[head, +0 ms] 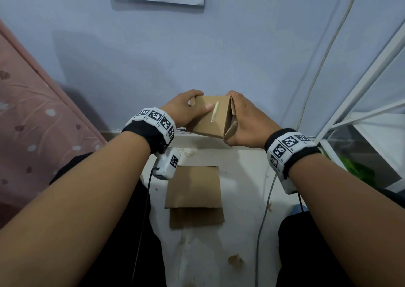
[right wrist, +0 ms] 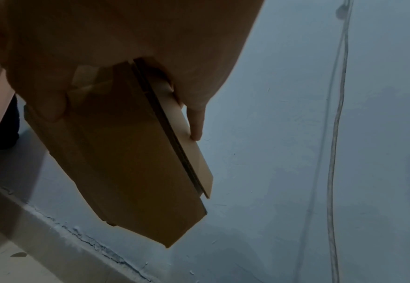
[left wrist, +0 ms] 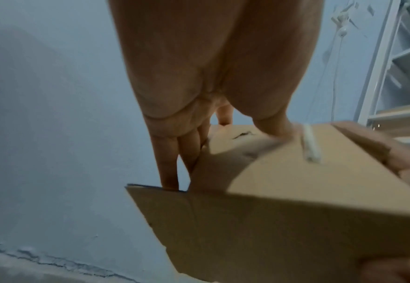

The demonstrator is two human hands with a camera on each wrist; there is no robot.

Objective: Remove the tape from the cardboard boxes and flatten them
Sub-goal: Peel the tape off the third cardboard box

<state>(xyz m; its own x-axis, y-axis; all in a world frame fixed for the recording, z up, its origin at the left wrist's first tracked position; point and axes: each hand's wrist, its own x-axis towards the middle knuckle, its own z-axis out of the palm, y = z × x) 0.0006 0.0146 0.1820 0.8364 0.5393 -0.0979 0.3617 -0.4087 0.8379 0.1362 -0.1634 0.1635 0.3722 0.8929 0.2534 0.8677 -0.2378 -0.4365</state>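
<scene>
A small brown cardboard box [head: 211, 118] is held in the air in front of the blue wall, between both hands. A curled strip of pale tape [head: 215, 112] sticks to its upper face. My left hand [head: 186, 109] grips the box's left end, thumb on top near the tape, fingers behind. My right hand [head: 243, 120] grips the right end, where the flaps [head: 232, 120] stand open. The left wrist view shows the box [left wrist: 283, 201], the tape [left wrist: 310, 143] and my fingers [left wrist: 172, 153] at its far edge. In the right wrist view the box [right wrist: 131, 162] is partly collapsed.
A flattened cardboard piece [head: 195, 195] lies on the white floor between my knees. A pink patterned mattress [head: 32, 111] leans at the left. A white wire shelf [head: 368, 111] stands at the right, with cables [head: 315, 78] hanging down the wall beside it.
</scene>
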